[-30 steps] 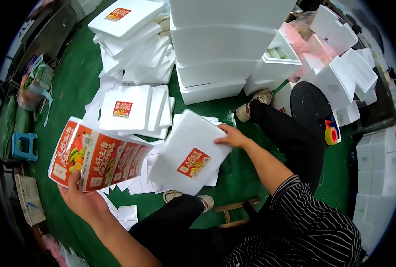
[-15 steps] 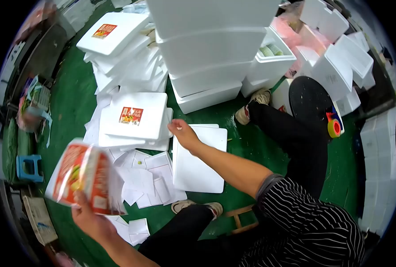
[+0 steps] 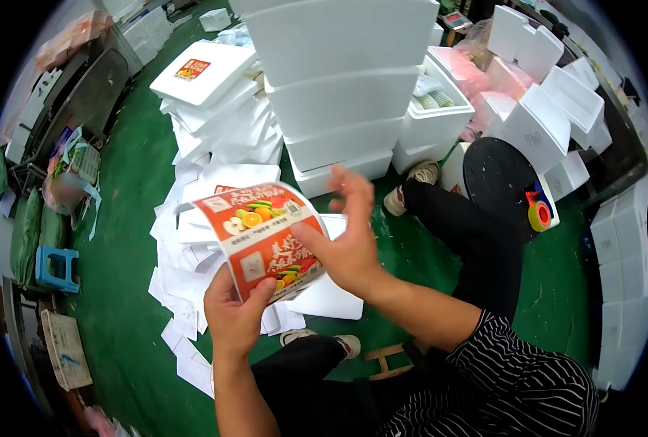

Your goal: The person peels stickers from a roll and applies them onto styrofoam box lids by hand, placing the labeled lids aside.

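Note:
Between my hands is a curved sheet of red fruit stickers (image 3: 266,218), printed with oranges, apple and peppers. My left hand (image 3: 240,313) pinches its lower left edge, thumb in front. At its right side, the thumb of my right hand (image 3: 349,247) lies against the printed face. The other fingers of that hand are raised apart beyond the sheet, slightly blurred. Behind the sheet, partly hidden, lies a white foam lid (image 3: 240,175) with a red sticker on it. Another white foam lid (image 3: 328,302) rests on the floor below my right hand.
Paper backing sheets (image 3: 178,291) litter the green floor. A pile of foam lids (image 3: 204,73) and tall stacked foam boxes (image 3: 346,95) stand ahead. At right, red and yellow tape (image 3: 539,216) sits beside a round black stool (image 3: 502,175). A blue stool (image 3: 57,268) is left.
The sticker sheet has moved rightward and up in my left hand, in front of my body. My right hand has left the foam lids and come to the sheet, fingers spreading.

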Available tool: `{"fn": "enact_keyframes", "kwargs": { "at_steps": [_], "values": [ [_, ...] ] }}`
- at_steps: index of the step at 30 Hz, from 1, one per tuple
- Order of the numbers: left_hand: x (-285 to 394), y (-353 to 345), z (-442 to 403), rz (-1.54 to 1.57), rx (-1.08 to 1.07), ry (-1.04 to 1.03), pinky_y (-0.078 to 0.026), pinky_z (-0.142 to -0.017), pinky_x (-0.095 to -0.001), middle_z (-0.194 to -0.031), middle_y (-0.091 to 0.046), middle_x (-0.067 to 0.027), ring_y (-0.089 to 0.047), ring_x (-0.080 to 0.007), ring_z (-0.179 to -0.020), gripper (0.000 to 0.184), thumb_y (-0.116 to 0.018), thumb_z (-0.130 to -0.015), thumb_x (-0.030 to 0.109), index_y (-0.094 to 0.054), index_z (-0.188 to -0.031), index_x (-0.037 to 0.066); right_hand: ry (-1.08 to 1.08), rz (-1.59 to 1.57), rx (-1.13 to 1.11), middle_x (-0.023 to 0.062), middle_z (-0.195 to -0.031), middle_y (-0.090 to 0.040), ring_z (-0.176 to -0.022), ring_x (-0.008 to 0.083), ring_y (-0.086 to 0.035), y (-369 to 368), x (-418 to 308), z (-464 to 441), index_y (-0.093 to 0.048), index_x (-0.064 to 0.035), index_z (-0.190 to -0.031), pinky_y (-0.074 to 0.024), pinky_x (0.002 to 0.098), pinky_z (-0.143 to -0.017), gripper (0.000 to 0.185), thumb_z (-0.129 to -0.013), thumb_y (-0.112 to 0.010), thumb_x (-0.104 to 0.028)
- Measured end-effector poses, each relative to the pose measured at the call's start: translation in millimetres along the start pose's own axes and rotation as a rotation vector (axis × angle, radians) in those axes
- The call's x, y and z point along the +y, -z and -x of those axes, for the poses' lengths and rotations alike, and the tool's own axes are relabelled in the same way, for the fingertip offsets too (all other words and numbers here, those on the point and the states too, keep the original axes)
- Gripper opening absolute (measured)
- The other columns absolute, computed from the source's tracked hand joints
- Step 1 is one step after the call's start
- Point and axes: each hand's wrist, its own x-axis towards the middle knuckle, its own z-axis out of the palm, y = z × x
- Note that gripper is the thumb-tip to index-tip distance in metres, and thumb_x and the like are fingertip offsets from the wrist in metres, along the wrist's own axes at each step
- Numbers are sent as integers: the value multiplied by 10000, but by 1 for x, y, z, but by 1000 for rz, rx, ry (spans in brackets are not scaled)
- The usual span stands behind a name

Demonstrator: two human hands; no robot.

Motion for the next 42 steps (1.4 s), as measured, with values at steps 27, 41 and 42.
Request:
{"fn": "enact_keyframes", "kwargs": {
  "at_steps": [27, 41, 42],
  "values": [
    [-13, 9, 4, -415, -229, -22, -497, -944, -332, -1177, -581, -106, -600, -217, -1084, 565, -629, -844, -69, -443, -1368, 30, -726, -680, -526, 37, -975, -710, -899, 126, -651, 12, 22, -16, -707, -49, -995, -520, 290, -821, 146, -938, -676, -180],
    [-6, 167, 1, 82, 722, 32, -574, -892, -442, -1286, -588, -181, -642, -279, -1111, 447, -617, -960, 89, -448, -1363, -5, 459, 282, -734, 122, -1412, -549, -1328, 324, -500, -4, 228, 44, -550, -92, -1130, -342, 542, -1106, 185, -945, -538, -86],
    [-5, 165, 0, 109, 752, 52, -564, -915, -455, -1310, -574, -185, -630, -281, -1139, 447, -611, -964, 89, -446, -1368, -10, 435, 215, -797, 147, -1437, -518, -1323, 301, -503, -12, 271, 81, -580, -89, -1204, -339, 566, -1105, 249, -978, -514, -171]
  ]
}}
